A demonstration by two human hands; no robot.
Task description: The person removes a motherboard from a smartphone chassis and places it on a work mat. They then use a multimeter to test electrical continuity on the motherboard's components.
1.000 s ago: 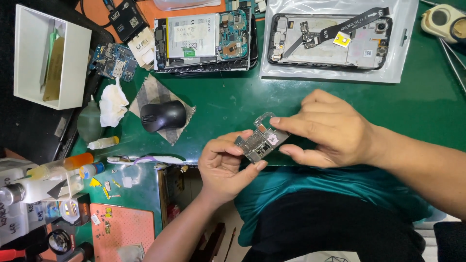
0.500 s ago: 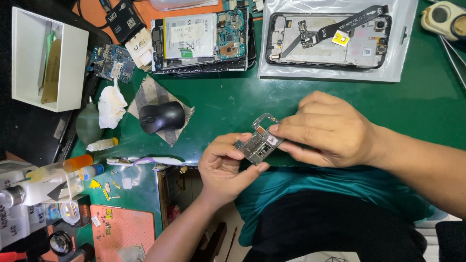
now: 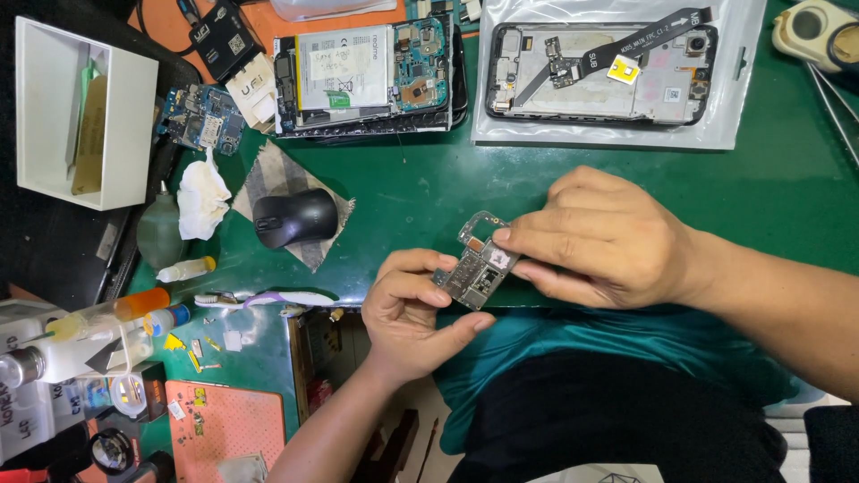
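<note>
Phone circuit board (image 3: 479, 266): we hold it in the air over the near edge of the green worktop (image 3: 420, 192). Left hand (image 3: 407, 309) pinches its lower end; right hand (image 3: 595, 237) pinches the upper side with its fingertips. Risks, as we judge: a slip drops it into the lap, and pressure from both grips could flex the thin board.

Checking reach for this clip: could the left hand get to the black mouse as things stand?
Probably yes: bare green mat lies between left hand and black mouse, but it holds the circuit board.
</note>
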